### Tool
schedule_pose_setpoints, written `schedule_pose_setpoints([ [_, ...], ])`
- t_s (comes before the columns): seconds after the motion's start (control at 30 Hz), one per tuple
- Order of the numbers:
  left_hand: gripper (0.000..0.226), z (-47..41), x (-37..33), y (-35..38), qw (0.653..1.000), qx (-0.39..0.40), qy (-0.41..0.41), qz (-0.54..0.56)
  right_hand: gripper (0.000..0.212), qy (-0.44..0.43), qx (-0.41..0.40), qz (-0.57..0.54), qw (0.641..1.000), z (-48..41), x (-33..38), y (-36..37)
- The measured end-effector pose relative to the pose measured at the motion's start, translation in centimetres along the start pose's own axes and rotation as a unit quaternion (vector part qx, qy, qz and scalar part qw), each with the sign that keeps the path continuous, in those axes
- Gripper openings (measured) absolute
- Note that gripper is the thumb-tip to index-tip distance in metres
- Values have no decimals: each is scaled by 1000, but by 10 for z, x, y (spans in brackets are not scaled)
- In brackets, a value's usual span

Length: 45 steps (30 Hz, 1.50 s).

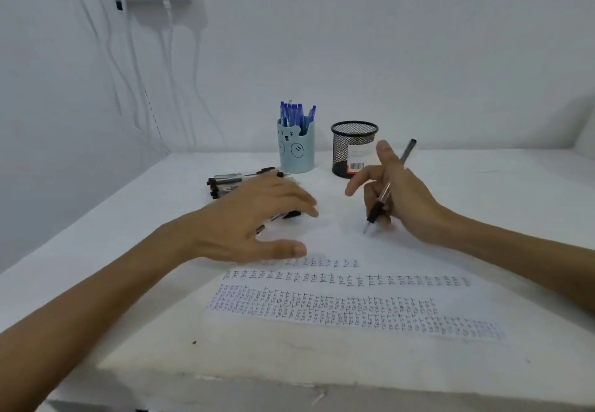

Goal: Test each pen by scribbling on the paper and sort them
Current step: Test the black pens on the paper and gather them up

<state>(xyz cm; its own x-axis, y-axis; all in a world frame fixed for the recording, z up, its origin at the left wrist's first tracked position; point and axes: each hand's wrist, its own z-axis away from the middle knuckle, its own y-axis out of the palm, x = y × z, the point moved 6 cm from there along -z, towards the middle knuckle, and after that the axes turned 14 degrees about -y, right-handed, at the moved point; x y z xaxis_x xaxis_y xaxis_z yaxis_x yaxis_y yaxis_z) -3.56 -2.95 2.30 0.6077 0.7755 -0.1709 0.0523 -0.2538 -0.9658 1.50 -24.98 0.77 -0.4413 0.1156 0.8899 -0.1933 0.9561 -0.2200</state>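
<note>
While R hand [402, 199] pinches slim grey plastic pen [384, 191], tip at white paper sheet [354, 302] in front of black wire-mesh cup [354, 147], L hand [257, 218], flat & spread, may scatter black pens [225, 183] left of cup.

A white table [483, 186] bears scribbled paper [338, 302], a pile of black pens [225, 183], a blue bear cup [296, 151] and a mesh cup [352, 147].
</note>
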Motion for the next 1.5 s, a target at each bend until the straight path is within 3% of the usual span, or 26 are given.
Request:
schedule_pose_setpoints([
  [0.07, 81, 0, -13, 24, 996, 63, 3, -66, 91, 60, 38, -41, 997, 7, -7, 5],
  [0.13, 92, 1, -16, 39, 990, 94, 3, -103, 93, 75, 27, -68, 994, 7, -8, 8],
  [0.4, 97, -3, -6, 31, 993, 86, 3, -84, 91, 49, 0, -58, 997, -3, -14, 26],
  [0.6, 116, -3, 10, 30, 985, 138, -41, -92, 87, 55, 6, -89, 994, -13, -12, 45],
  [0.67, 113, -2, 15, 30, 986, 142, -46, -76, 71, 46, 15, -85, 995, -11, -9, 44],
  [0.77, 110, -1, 16, 30, 987, 141, -46, -61, 21, 14, 70, -70, 995, -5, -7, 41],
  [0.83, 109, -2, 15, 31, 988, 136, -42, -53, 6, 0, 116, -55, 992, 1, -6, 40],
  [1.0, 108, -3, 17, 33, 989, 129, -36, -55, 8, -41, 186, 42, 981, 14, 0, 44],
  [1.27, 104, -2, 15, 30, 988, 130, -35, -80, 8, -33, 186, -1, 982, 18, 3, 48],
  [1.4, 77, -1, 34, 8, 994, 92, -50, -33, 14, 1, 152, -44, 987, 17, -2, 46],
  [1.5, 61, 0, 51, 4, 994, 87, -56, -28, 17, 6, 171, -33, 985, 17, -3, 42],
])
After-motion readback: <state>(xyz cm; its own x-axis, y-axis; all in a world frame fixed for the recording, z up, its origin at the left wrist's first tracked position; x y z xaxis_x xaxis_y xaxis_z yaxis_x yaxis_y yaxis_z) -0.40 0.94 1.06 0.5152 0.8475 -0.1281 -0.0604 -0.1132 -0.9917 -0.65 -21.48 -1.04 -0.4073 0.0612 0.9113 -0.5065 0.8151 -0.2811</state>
